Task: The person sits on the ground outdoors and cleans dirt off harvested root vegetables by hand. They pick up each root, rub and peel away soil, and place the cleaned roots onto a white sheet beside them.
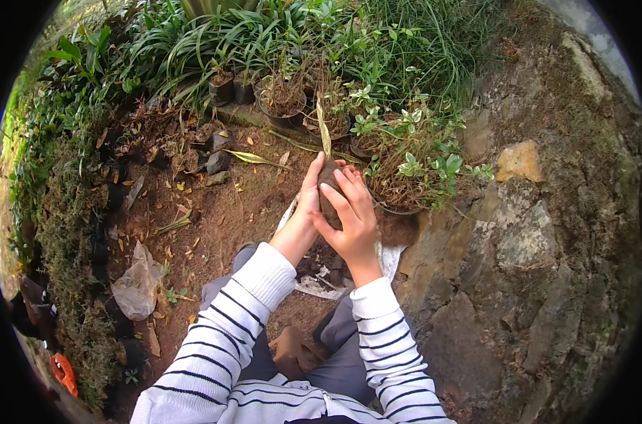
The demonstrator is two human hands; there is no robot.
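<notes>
A dark brown clump of soil (330,204) is cupped between my two hands, above a white sack (313,288) with dark soil in it. My left hand (306,209) presses along the clump's left side, thumb pointing up. Across its right side and top curve the fingers of my right hand (351,220). A narrow yellow-green leaf (323,127), like a snake plant's, stands up from the top of the clump. Its base is hidden by the soil and fingers. Between my knees, part of the sack is hidden by my forearms.
Potted plants stand ahead, among them a round black pot (284,117) and a variegated shrub (411,164). A rough stone wall (511,297) rises on the right. Leftward lie a cut leaf (255,158), a clear plastic bag (138,286) and a row of black plant bags (114,196).
</notes>
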